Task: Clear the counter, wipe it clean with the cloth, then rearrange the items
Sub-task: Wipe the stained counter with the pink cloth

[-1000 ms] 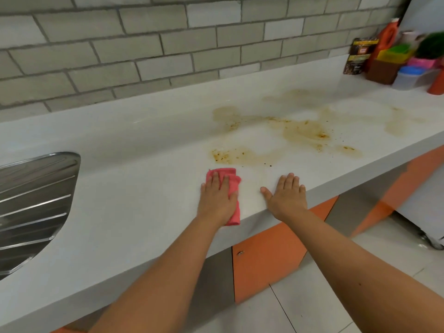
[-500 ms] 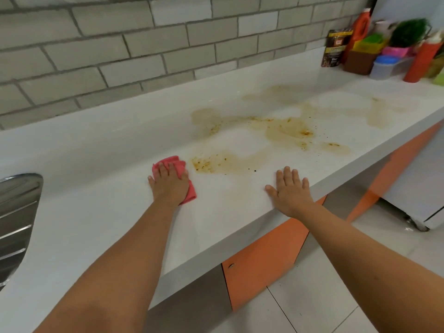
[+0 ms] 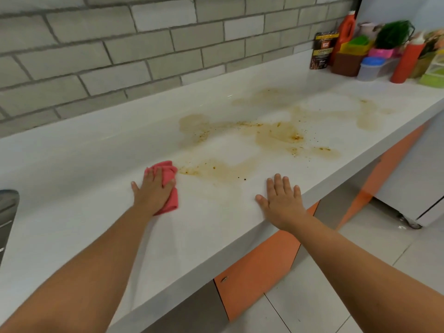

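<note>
A folded pink cloth (image 3: 169,174) lies on the white counter (image 3: 96,169). My left hand (image 3: 153,191) presses flat on top of it with straight fingers, just left of a brown stain (image 3: 216,170). Larger brown smears with dark specks (image 3: 278,135) spread across the middle and right of the counter. My right hand (image 3: 282,203) rests flat and open on the counter near its front edge, touching nothing else.
Moved items crowd the far right end: a dark pouch (image 3: 323,50), an orange bottle (image 3: 346,30), a red squeeze bottle (image 3: 407,61), a blue-lidded tub (image 3: 370,68), coloured containers and a green plant (image 3: 391,34). A steel sink drainboard (image 3: 7,212) shows at left. Orange cabinet doors (image 3: 257,267) below.
My left hand slid the cloth away from the front edge, up to the edge of the near stain. My right hand stayed flat on the counter.
</note>
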The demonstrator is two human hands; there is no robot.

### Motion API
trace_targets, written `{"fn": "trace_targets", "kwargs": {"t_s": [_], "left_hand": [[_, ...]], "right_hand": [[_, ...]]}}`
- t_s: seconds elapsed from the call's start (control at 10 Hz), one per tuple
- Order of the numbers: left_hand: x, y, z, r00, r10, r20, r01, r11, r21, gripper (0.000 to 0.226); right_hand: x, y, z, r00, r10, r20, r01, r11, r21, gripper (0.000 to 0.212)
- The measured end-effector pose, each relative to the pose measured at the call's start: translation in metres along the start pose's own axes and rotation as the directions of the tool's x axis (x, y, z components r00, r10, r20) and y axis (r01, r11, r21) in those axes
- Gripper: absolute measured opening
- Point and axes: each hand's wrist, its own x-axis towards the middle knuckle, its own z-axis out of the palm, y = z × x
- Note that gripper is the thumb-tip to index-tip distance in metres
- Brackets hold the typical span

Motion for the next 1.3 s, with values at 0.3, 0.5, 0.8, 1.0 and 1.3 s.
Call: {"fn": "trace_targets", "kwargs": {"t_s": [0.3,0.5,0.8,1.0,1.3], "left_hand": [[-0.076,0.111,0.031,0.882,0.465,0.071,-0.464,0.885,-0.032,0.058],[-0.083,0.039,0.011,0.948,0.319,-0.011,-0.319,0.946,-0.054,0.056],[-0.027,0.125,0.030,0.931,0.365,0.014,-0.362,0.927,-0.094,0.050],[-0.113,0.115,0.033,0.822,0.569,0.032,-0.567,0.822,-0.045,0.050],[-0.048,0.153,0.036,0.906,0.423,0.020,-0.418,0.900,-0.123,0.048]], "right_hand": [[-0.002,0.002,-0.006,0.999,-0.021,0.039,0.020,1.000,0.008,0.065],[0.000,0.012,-0.037,0.983,-0.064,0.172,0.052,0.996,0.075,0.053],[0.003,0.013,-0.029,0.987,-0.073,0.143,0.043,0.978,0.204,0.055],[-0.009,0.021,-0.040,0.978,-0.144,0.153,0.083,0.933,0.350,0.050],[-0.003,0.021,-0.032,0.985,-0.130,0.112,0.071,0.902,0.425,0.055]]}}
